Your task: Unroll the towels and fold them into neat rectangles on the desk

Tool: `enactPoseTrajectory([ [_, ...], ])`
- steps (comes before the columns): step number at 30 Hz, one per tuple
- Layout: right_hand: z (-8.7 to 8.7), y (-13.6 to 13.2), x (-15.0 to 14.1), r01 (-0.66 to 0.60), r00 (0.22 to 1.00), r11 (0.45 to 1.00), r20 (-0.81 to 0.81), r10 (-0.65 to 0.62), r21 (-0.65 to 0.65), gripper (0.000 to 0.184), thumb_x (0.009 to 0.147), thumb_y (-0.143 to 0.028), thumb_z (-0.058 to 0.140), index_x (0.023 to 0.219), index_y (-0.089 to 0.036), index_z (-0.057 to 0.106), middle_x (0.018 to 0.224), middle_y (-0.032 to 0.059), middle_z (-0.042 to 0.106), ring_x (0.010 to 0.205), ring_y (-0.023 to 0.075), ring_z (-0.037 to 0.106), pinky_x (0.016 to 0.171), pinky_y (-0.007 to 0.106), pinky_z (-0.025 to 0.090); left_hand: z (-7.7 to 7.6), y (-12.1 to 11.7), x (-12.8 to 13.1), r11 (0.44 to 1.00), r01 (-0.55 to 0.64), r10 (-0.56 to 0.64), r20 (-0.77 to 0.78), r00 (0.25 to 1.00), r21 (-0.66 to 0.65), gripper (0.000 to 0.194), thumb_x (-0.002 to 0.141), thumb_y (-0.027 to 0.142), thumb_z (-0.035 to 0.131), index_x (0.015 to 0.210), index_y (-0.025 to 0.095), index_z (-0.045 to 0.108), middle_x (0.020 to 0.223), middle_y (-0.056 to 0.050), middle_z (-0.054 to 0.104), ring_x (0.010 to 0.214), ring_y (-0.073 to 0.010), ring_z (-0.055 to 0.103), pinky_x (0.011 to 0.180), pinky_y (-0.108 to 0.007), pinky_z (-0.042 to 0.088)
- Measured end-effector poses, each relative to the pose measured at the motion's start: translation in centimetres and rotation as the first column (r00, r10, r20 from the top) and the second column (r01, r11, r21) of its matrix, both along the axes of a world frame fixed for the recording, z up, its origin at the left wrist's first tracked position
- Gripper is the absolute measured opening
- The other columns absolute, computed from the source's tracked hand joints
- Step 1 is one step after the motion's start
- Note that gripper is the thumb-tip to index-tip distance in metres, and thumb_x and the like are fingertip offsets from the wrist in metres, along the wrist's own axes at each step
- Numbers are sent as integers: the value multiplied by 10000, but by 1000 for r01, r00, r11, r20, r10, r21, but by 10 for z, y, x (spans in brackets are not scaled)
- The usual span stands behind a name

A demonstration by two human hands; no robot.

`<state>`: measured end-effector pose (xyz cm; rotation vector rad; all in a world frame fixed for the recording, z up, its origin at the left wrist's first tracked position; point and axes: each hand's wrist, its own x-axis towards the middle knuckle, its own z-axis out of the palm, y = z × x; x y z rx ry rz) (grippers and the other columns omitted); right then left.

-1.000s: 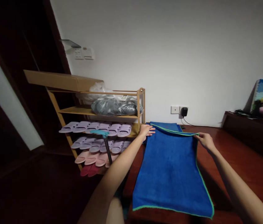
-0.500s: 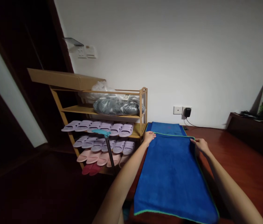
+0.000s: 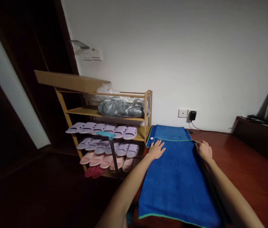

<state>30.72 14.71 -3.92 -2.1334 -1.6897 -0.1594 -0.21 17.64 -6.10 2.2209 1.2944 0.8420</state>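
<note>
A blue towel (image 3: 176,180) with green edging lies spread lengthwise over the reddish-brown wooden surface, its near edge toward me. My left hand (image 3: 156,149) rests flat on its far left corner with the fingers stretched out. At the far right corner, my right hand (image 3: 204,150) has its fingers closed on the towel's edge; the fingertips are partly hidden. Just beyond the far edge lies more blue cloth (image 3: 172,132), folded and edged in green, against the wall. A small white tag (image 3: 151,138) shows beside my left hand.
Left of the surface stands a wooden shoe rack (image 3: 145,107) with several rows of slippers (image 3: 110,128), bagged items (image 3: 122,107) and a cardboard box (image 3: 69,81) on top. A blue-topped dark pole (image 3: 114,155) leans before it. A black plug adapter (image 3: 192,115) trails a cable rightward.
My left hand has gone from gripping the towel's corner to lying flat on it. More of the folded cloth and a white tag now show at the left.
</note>
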Motion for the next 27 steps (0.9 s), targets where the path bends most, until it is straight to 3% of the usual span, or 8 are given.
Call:
enactPoseTrajectory([
  [4, 14, -13, -15, -124, 992, 990, 36, 122, 69, 428, 934, -378, 322, 1231, -229, 592, 1140, 133, 572, 1112, 272, 469, 899, 373, 348, 13, -13, 10, 1000, 21, -20, 86, 996, -5, 353, 838, 299, 587, 1173, 186, 607, 1465, -130, 365, 1398, -301, 184, 1124, -464, 65],
  [6, 19, -21, -28, -225, 974, 973, 36, 223, 59, 384, 923, -373, 358, 1095, -214, 662, 1076, 121, 617, 1061, 252, 513, 884, 338, 354, 18, -23, 25, 997, 44, -33, 156, 987, -67, 280, 843, 363, 582, 1018, 163, 670, 1309, -163, 538, 1318, -323, 353, 1084, -442, 225],
  [8, 22, -31, -46, -317, 949, 948, 9, 317, 36, 397, 924, -378, 342, 940, -194, 693, 928, 114, 661, 926, 229, 580, 812, 308, 387, 20, -33, 46, 982, 78, -35, 240, 970, -173, 374, 878, 471, 499, 884, 149, 688, 1007, -162, 685, 1077, -312, 582, 926, -408, 420],
  [11, 23, -51, -76, -486, 873, 874, -55, 485, 5, 404, 923, -401, 334, 923, -207, 688, 859, 74, 687, 810, 195, 617, 741, 271, 420, 18, -44, 73, 938, 121, 17, 391, 920, -326, 499, 915, 540, 372, 894, 139, 668, 771, -102, 699, 737, -229, 667, 652, -309, 510],
  [15, 23, -73, -89, -661, 740, 750, -188, 646, -25, 392, 814, -494, 522, 1084, -246, 662, 1061, 26, 681, 943, 190, 619, 817, 259, 450, 16, -49, 80, 892, 97, 189, 560, 807, -441, 220, 867, 356, 556, 908, 150, 622, 867, -78, 690, 783, -181, 649, 649, -248, 500],
  [18, 21, -76, -60, -560, 796, 827, -303, 524, -41, 440, 834, -503, 465, 1104, -211, 654, 1082, 54, 676, 980, 205, 616, 845, 291, 459, 18, -48, 65, 838, 123, 297, 634, 714, -532, 101, 867, 233, 550, 911, 154, 595, 789, -56, 675, 688, -163, 644, 616, -271, 509],
  [22, 8, -72, -8, -205, 952, 969, -259, 165, -137, 419, 870, -441, 378, 1022, -148, 634, 981, 130, 685, 915, 240, 636, 774, 338, 466, 28, -45, 38, 797, 160, 402, 709, 579, -582, 82, 891, 184, 509, 927, 154, 576, 730, -32, 657, 615, -149, 641, 585, -285, 521],
  [27, -15, -74, 8, -11, 990, 968, -140, -25, -251, 505, 873, -564, 341, 1011, -144, 585, 1018, 180, 655, 935, 281, 632, 717, 355, 457, 44, -43, 13, 808, 147, 465, 770, 438, -571, 64, 875, 156, 543, 860, 151, 606, 719, -25, 675, 603, -132, 646, 614, -254, 529],
])
